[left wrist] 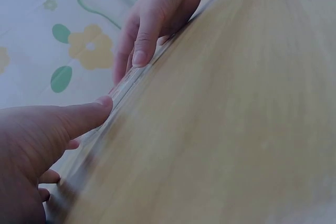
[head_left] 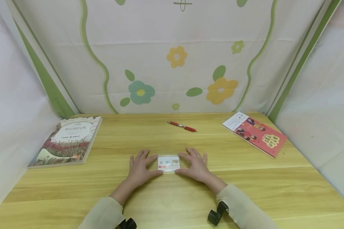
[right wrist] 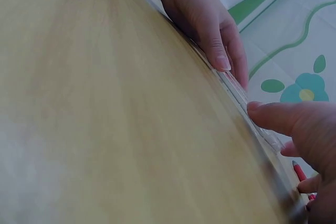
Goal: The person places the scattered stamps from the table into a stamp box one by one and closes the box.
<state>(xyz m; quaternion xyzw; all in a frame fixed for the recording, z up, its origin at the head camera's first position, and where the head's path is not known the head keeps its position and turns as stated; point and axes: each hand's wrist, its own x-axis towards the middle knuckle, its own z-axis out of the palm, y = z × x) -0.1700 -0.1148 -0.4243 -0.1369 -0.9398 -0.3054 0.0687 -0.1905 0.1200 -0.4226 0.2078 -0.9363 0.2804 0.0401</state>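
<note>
A small flat card in a clear plastic case [head_left: 168,163] lies on the wooden table [head_left: 172,203], printed side up, with a red strip and a small picture. My left hand [head_left: 139,170] pinches its left end, thumb at the near corner and index finger at the far one. On the opposite end, my right hand [head_left: 197,168] does the same. Both hands' other fingers spread outward over the tabletop. In the left wrist view the case [left wrist: 124,88] shows as a thin edge between the thumbs; the right wrist view shows its edge [right wrist: 234,88] too.
Beyond the hands lies a red pen [head_left: 182,126]. A book with a flower-field cover [head_left: 70,140] sits at the left, and a red booklet [head_left: 256,133] at the far right. White fabric walls with printed flowers [head_left: 172,79] enclose the back and sides.
</note>
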